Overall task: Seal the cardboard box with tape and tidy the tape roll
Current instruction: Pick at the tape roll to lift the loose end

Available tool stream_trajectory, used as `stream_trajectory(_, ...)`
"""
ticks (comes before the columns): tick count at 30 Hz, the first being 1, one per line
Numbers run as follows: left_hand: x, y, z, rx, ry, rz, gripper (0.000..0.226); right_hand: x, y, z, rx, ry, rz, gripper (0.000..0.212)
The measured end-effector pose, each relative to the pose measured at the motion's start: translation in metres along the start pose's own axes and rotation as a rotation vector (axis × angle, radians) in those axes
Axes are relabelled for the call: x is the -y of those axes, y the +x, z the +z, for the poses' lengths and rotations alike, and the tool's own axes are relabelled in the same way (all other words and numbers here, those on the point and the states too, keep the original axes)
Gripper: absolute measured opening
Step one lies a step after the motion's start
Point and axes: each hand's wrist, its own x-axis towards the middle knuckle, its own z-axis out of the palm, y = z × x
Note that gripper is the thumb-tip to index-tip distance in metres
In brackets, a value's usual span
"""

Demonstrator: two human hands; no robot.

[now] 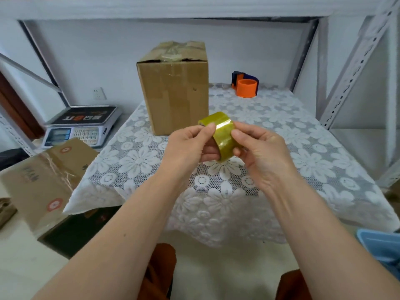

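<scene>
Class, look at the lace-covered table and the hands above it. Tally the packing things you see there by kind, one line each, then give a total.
Cardboard box standing on the table: 1
Yellowish tape roll, held by left hand and right hand: 1
Orange and blue tape dispenser: 1
Total: 3

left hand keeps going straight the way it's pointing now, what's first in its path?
Likely the cardboard box. The left hand, sharing the tape roll with the right hand, points up-table toward the box's lower front; depth is hard to judge from one view.
</scene>
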Motion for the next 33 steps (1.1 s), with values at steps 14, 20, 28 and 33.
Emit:
stream_trajectory(14, 0.0, 0.013, 0.02, 0.274, -0.064, 0.076, 0.011, 0.003, -0.002, -0.011, -0.241, 0.238, 0.014, 0.007)
stream_trajectory(20, 0.0, 0.011, 0.008, 0.345, -0.055, 0.134, 0.045, 0.004, -0.008, -0.007, -0.162, 0.255, -0.042, 0.011)
stream_trajectory(28, 0.002, 0.018, -0.001, 0.1, -0.188, -0.032, 0.016, 0.0, -0.013, 0.013, -0.018, 0.049, -0.097, 0.04)
stream_trajectory(33, 0.006, 0.02, -0.007, 0.087, -0.166, -0.029, 0.02, -0.005, -0.013, 0.019, -0.04, 0.011, -0.06, 0.04)
